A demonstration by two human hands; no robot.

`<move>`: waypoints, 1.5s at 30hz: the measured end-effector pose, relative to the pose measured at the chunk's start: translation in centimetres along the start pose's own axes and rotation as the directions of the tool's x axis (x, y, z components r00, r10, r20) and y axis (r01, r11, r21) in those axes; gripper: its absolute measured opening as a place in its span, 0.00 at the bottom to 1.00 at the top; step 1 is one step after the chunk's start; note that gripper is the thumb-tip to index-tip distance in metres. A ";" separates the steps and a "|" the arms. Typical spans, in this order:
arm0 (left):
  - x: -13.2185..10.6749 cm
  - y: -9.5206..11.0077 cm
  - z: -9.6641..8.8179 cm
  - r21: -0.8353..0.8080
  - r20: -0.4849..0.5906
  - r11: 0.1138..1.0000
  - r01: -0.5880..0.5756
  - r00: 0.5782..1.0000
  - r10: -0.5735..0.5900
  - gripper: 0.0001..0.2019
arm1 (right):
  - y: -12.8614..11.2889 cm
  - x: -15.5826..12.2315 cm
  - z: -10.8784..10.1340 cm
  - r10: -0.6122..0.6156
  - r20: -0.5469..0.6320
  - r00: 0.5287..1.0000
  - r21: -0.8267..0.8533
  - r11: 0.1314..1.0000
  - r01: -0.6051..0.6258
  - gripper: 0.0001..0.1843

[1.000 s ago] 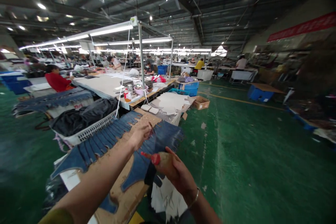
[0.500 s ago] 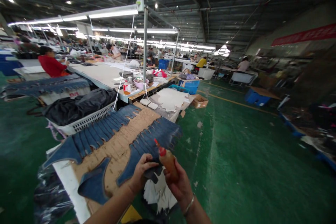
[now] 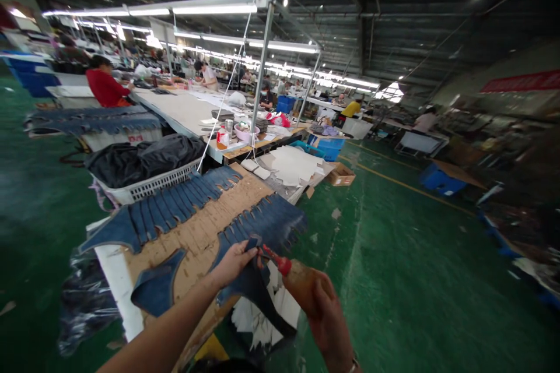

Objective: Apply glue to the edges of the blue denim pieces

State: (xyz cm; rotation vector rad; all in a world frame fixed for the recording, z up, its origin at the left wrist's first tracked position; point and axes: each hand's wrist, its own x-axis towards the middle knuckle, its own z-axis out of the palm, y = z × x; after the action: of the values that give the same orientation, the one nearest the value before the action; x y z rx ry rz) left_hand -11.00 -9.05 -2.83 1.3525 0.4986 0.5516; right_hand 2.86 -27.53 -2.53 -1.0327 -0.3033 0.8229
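Observation:
My left hand (image 3: 236,261) pinches the edge of a dark blue leather piece (image 3: 256,287), whose lower part hangs past the board's near right edge. Wrapped in my right hand (image 3: 326,309) is a squeeze bottle (image 3: 304,285) of amber liquid, tilted so that its red nozzle points left at the pinched edge. The nozzle tip is close to my left fingertips; whether it touches the leather I cannot tell. Overlapping blue leather pieces (image 3: 170,210) lie in rows on the tan board (image 3: 196,233). A separate curved blue piece (image 3: 158,282) rests at the near left.
Behind the board stands a white basket (image 3: 153,186) heaped with dark material. Pale sheets (image 3: 293,164) cover a bench ahead, and white scraps (image 3: 258,317) sit low beneath my hands. A person in red (image 3: 106,84) works at the far left. Green floor (image 3: 389,256) stretches to the right.
The bottle has tipped from upright toward the left, its nozzle now at my left fingers. My left hand has raised the leather piece, which now hangs down. The view has shifted slightly left.

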 end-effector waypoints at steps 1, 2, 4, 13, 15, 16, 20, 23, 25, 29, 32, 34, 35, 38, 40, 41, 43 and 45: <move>-0.5 0.5 0.0 -0.009 0.013 1.000 0.026 1.000 -0.026 0.21 | -0.4 -0.1 -0.1 -0.031 -0.034 0.999 -0.055 0.998 0.029 0.21; -0.8 1.0 0.0 -0.021 0.016 0.998 0.052 0.999 -0.051 0.21 | -0.8 -0.1 -0.3 -0.070 -0.060 0.996 -0.114 0.991 0.063 0.21; -1.3 1.6 0.0 -0.060 -0.011 0.995 0.085 0.996 -0.086 0.21 | -1.3 0.0 -0.5 -0.175 -0.078 0.981 -0.245 0.958 0.151 0.20; -2.5 2.6 -0.6 -0.153 -0.039 0.987 0.051 0.998 -0.058 0.18 | -2.1 0.0 0.6 -0.502 0.200 0.841 -0.554 0.650 0.520 0.09; -2.8 2.7 -0.6 -0.164 -0.018 0.986 0.040 0.999 -0.043 0.18 | -2.0 0.0 0.9 -0.518 0.247 0.819 -0.552 0.619 0.558 0.09; -2.9 2.7 -0.7 -0.174 -0.009 0.984 0.034 0.999 -0.036 0.18 | -1.9 0.0 0.9 -0.534 0.257 0.805 -0.550 0.604 0.577 0.09; -3.3 2.5 -0.8 -0.201 -0.012 0.979 0.037 0.999 -0.040 0.19 | -1.8 -0.1 0.9 -0.615 0.249 0.748 -0.573 0.529 0.626 0.10; -3.6 2.6 -0.7 -0.188 -0.019 0.981 0.049 0.998 -0.053 0.20 | -2.0 -0.4 0.7 -0.655 0.315 0.687 -0.570 0.448 0.689 0.10; -3.8 2.8 -0.5 -0.166 -0.010 0.985 0.055 0.998 -0.058 0.22 | -2.0 -0.5 0.6 -0.651 0.405 0.642 -0.547 0.390 0.741 0.11; -4.1 3.2 -0.1 -0.131 0.009 0.990 0.051 0.999 -0.051 0.22 | -1.8 -0.3 0.7 -0.625 0.501 0.599 -0.566 0.287 0.773 0.13; -4.2 3.4 0.0 -0.134 0.024 0.989 0.065 0.998 -0.062 0.21 | -1.9 -0.2 0.7 -0.656 0.468 0.592 -0.606 0.249 0.755 0.12; -4.3 3.5 0.1 -0.128 0.033 0.989 0.074 0.997 -0.070 0.21 | -2.1 -0.3 0.6 -0.671 0.455 0.585 -0.600 0.255 0.758 0.11; -4.3 3.5 0.2 -0.118 0.037 0.990 0.073 0.997 -0.069 0.21 | -2.2 -0.4 0.6 -0.669 0.463 0.581 -0.588 0.259 0.766 0.11; -4.4 3.6 0.4 -0.084 0.048 0.995 0.053 0.998 -0.049 0.21 | -2.3 -0.6 0.5 -0.626 0.529 0.573 -0.552 0.260 0.793 0.12; -4.4 3.6 0.5 -0.073 0.059 0.996 0.046 0.997 -0.042 0.21 | -2.1 -0.5 0.5 -0.617 0.539 0.574 -0.558 0.249 0.792 0.13; -4.5 3.6 0.5 -0.073 0.065 0.996 0.048 0.997 -0.043 0.21 | -2.1 -0.4 0.5 -0.628 0.524 0.575 -0.571 0.242 0.785 0.13; -4.5 3.6 0.5 -0.081 0.079 0.995 0.057 0.996 -0.051 0.21 | -2.0 -0.3 0.4 -0.667 0.467 0.580 -0.599 0.244 0.763 0.12; -4.4 3.6 0.4 -0.100 0.090 0.993 0.070 0.994 -0.061 0.21 | -2.1 -0.3 0.4 -0.691 0.416 0.591 -0.603 0.277 0.748 0.11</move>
State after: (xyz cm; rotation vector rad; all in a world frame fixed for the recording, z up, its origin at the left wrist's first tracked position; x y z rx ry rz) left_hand -14.46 -11.75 0.83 1.2522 0.4365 0.4569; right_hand 3.41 -28.07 -0.51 -1.4258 -1.1756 -0.1998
